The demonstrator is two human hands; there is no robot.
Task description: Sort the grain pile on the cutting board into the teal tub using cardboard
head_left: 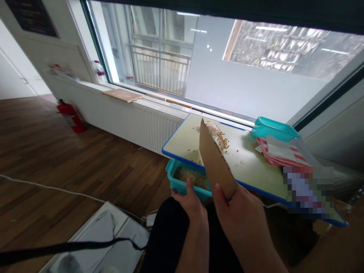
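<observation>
My left hand (pixel 190 201) grips the near wall of a teal plastic tub (pixel 176 184), its thumb over the rim. The tub sits above my lap, just under the table's edge, with a layer of small tan grains or pellets (pixel 190 175) in it. In my right hand (pixel 241 208) is a flat piece of brown cardboard (pixel 212 155), held tilted on edge over the table. Beyond the cardboard, a heap of orange-brown pellets (pixel 223 142) and pale crumbs lies scattered on the tabletop (pixel 247 163). The cardboard hides part of the heap.
A second teal tub (pixel 274 129) stands at the table's far right, near a red-and-white striped cloth (pixel 273 151). A radiator (pixel 148 121) runs below the window. A red fire extinguisher (pixel 71 115) stands on the floor, and a white cable (pixel 57 188) crosses it.
</observation>
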